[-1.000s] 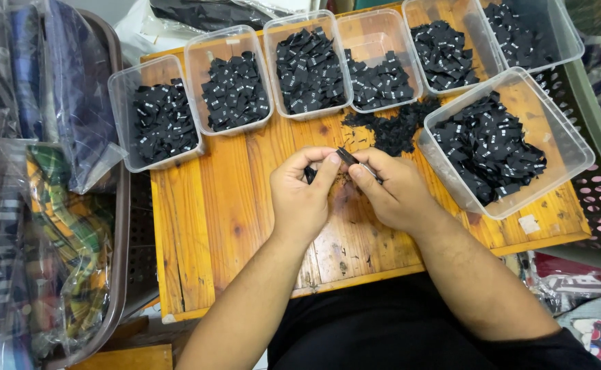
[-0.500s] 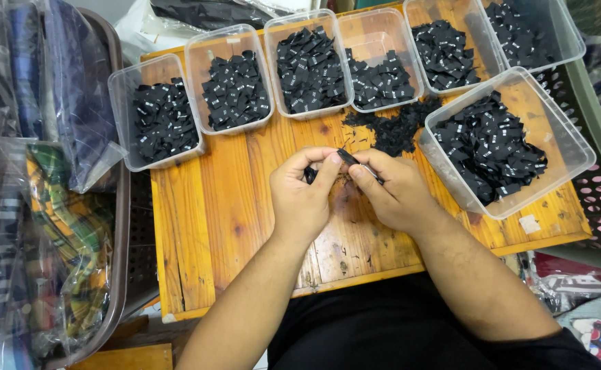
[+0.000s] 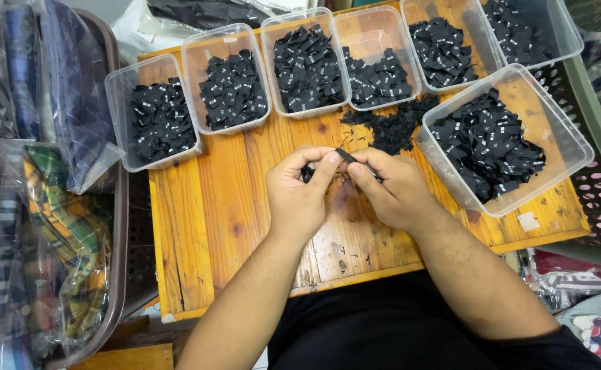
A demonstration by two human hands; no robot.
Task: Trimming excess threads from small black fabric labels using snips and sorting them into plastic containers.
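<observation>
Bagged fabrics [image 3: 46, 226]: several folded pieces, striped and checked, are kept in clear plastic in a brown perforated basket [image 3: 118, 274] at the far left.

Counter [image 3: 204, 226]: one, of slatted orange-stained wood, scuffed and marked with dark spots.

Tubs [image 3: 118, 92]: seven are counted, of clear thin plastic, rectangular with rounded corners. Six are set in a row along the far edge; the seventh, larger tub [image 3: 574, 147] is placed at an angle on the right. All are filled with small black woven labels bearing tiny white print.

Loose heap of labels [image 3: 393, 127]: one, laid on the bare wood between the row and the large tub.

Left hand [image 3: 300, 199]: fingers are curled narrow; further black labels are tucked in the palm.

Single label [image 3: 347, 156]: one, a flat black strip, is pinched between the left thumb and forefinger tip and the right thumb and forefinger, above the middle of the wood.

Right hand [image 3: 396, 192]: fingers are closed on the strip's right end.
</observation>
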